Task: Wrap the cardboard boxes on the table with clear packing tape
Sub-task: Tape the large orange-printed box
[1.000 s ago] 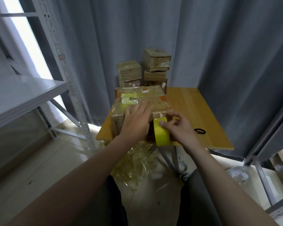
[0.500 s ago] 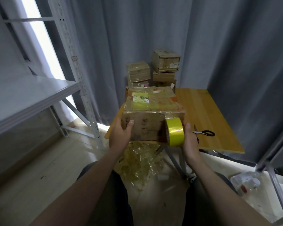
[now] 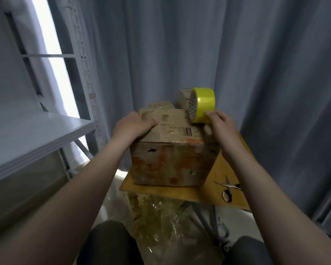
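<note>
A grey-blue curtain (image 3: 180, 44) hangs in folds across the whole background. To the left stands a pale metal shelf rack (image 3: 36, 134), its perforated upright next to a bright strip of window light.

A wooden surface (image 3: 214, 180) fills the middle right. Under its near edge a heap of crumpled clear film (image 3: 157, 213) lies on the floor, between the person's dark-trousered knees (image 3: 111, 243).

The cardboard box (image 3: 170, 161) stands on the near left part of the surface. Its front face is glossy with wrinkled clear tape over orange print, and its top carries printed text and a barcode. Behind it the tops of more taped boxes (image 3: 161, 105) peek up against the curtain.

The left hand (image 3: 132, 127) clasps the box at its top left edge. The fingers bend over onto the top face, so this grip is closed on the box.

The right hand (image 3: 221, 129) is raised at the box's far right corner. Its grip is a pinch on the tape roll (image 3: 203, 104), with the thumb on the yellow outer band; the fingers below are blurred. The roll sits above the box's top corner, its open core turned to the left. Whether a strip runs from the roll to the box cannot be told.

Scissors (image 3: 228, 188) lie on the surface to the right of the box, apart from it and partly hidden by the right forearm.
</note>
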A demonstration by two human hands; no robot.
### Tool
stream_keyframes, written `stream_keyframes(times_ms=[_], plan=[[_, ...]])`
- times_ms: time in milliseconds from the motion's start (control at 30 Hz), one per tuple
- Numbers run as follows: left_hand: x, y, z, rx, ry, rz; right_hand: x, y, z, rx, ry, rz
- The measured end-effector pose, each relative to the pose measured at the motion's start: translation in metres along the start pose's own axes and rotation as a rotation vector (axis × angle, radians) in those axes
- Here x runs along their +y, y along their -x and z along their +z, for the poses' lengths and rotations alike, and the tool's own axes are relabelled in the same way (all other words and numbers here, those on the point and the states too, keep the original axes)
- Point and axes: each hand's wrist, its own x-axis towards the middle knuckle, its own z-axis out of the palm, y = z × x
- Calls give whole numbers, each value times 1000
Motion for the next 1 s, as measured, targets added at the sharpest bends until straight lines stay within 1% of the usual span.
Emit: stream_keyframes(times_ms=[67,133,167,200,233,267,300,333,367,400,433,533,633,733,833,900,1000], plan=[[6,-6,-1,-94,-83,-3,3,-12,4,-2,108,2],[5,-11,9,-218,-194,-10,11,-18,9,-20,167,-7],[4,-14,16,-250,-234,-17,17,-20,12,-22,190,-13],[4,-16,23,-244,-287,-24,21,-21,14,-11,208,-19],[6,-17,29,-186,-346,-7,22,-21,15,3,217,-33],[10,-16,35,-124,-399,58,23,-21,17,14,225,-48],[18,-13,40,-103,-432,180,25,-22,18,26,237,-66],[27,-9,46,-149,-433,340,26,-22,19,45,250,-89],[36,-5,54,-246,-427,473,28,-23,20,62,266,-101],[43,-2,64,-329,-427,553,30,-24,21,76,280,-119],[46,-4,75,-355,-441,583,31,-24,21,79,289,-128],[43,-15,98,-267,-455,556,30,-27,20,46,315,-115],[42,-17,97,-243,-424,559,17,-27,17,11,258,-80],[43,-17,93,-225,-402,557,-4,-19,14,40,199,-81],[45,-19,90,-259,-373,537,-23,-5,14,41,94,-82],[45,-20,90,-270,-355,523,-32,5,10,-6,20,-29],[47,-19,88,-281,-347,502,-40,23,-3,-83,-171,81]])
